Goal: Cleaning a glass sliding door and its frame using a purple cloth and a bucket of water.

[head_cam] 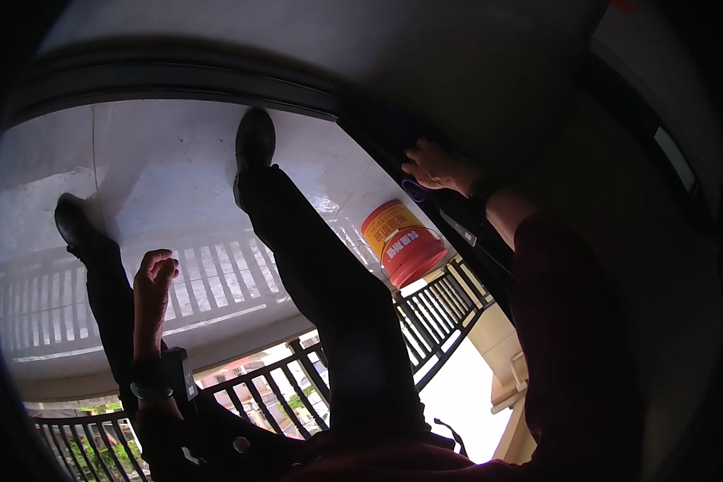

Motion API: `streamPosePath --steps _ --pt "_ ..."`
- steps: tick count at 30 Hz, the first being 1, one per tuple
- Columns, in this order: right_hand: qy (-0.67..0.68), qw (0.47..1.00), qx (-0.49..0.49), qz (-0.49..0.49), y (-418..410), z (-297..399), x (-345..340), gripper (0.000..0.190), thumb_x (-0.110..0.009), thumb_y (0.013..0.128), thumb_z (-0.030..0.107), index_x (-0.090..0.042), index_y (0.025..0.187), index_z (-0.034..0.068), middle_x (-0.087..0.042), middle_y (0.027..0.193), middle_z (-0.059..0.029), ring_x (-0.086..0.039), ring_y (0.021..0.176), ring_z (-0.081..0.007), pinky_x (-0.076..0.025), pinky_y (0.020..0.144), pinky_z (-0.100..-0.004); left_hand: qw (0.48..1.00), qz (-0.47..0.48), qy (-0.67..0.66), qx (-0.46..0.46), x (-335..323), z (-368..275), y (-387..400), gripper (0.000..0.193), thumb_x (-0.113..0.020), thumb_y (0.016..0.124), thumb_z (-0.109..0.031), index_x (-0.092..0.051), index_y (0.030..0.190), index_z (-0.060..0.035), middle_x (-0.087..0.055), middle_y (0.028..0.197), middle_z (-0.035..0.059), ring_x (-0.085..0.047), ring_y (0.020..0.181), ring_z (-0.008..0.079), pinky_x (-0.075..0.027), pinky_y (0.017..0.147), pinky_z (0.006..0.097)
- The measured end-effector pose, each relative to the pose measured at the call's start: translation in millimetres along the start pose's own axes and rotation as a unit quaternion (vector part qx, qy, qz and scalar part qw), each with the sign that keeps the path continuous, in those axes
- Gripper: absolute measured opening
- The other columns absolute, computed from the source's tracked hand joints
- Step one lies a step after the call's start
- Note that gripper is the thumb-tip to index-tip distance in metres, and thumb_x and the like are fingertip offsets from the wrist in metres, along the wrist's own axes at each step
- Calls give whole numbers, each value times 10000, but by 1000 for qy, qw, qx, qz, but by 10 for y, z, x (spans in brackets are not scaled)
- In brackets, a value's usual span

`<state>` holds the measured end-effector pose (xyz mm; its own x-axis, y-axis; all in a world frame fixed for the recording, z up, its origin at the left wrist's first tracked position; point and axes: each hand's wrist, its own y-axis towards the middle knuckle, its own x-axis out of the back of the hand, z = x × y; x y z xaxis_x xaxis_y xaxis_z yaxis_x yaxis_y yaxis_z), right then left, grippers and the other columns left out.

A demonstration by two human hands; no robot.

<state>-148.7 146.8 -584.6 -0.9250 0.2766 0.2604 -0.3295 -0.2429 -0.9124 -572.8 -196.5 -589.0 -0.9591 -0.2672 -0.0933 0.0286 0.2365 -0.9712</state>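
Note:
My left hand (155, 271) hangs above the pale floor at the left, its fingers curled and nothing seen in them. On the right, my right hand (432, 165) is at the dark door frame (370, 141), its fingers bent over what looks like a dark purple cloth (416, 189). Deep shadow hides most of that cloth and the fingertips. Below this hand a red and yellow plastic bucket (403, 244) with a wire handle stands on the floor beside the frame; it bears writing.
My black shoes (256, 138) are set apart on the shiny, wet-looking floor (169, 156). A dark sill or track (187, 81) runs across the top. Behind my legs is a balcony railing (277, 391) with dark balusters. A dark panel fills the right side.

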Motion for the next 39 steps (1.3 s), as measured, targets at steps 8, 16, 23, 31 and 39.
streamPosePath --steps 8,16,23,31,39 --pt "26 992 -110 -58 928 -97 30 253 -457 866 293 -694 903 212 -624 933 -59 -537 927 -251 -443 774 -407 998 -39 10 41 120 42 -85 333 -574 856 -265 -537 1070 -12 -618 872 54 -565 810 115 -419 702 253" --pt "99 941 -284 -156 28 663 321 219 -558 814 272 -632 738 80 -580 765 -91 -548 814 -266 -479 690 -392 999 -15 -50 8 119 111 -601 393 -593 856 -354 -539 1103 -54 -619 953 70 -577 852 134 -435 749 283" --pt "76 886 -432 -147 -1769 1575 993 184 -639 738 249 -600 795 78 -521 884 -88 -529 869 -266 -477 680 -423 993 21 -37 -111 376 -332 -1420 275 -558 870 -187 -539 1068 2 -622 929 123 -601 874 184 -473 804 301" --pt "58 801 -543 -244 -3695 2801 1815 126 -630 728 179 -604 800 78 -545 837 -100 -579 792 -277 -514 669 -397 968 -24 67 -241 1516 -160 -2042 217 -589 856 -125 -561 1029 3 -632 830 91 -605 735 146 -487 686 262" --pt "210 737 -542 -345 -3130 3623 1859 156 -606 729 228 -626 806 94 -568 831 -118 -587 830 -287 -509 688 -417 969 -33 17 -243 1869 -140 -2618 227 -579 864 -198 -572 1002 -18 -602 816 53 -556 682 105 -426 588 209"
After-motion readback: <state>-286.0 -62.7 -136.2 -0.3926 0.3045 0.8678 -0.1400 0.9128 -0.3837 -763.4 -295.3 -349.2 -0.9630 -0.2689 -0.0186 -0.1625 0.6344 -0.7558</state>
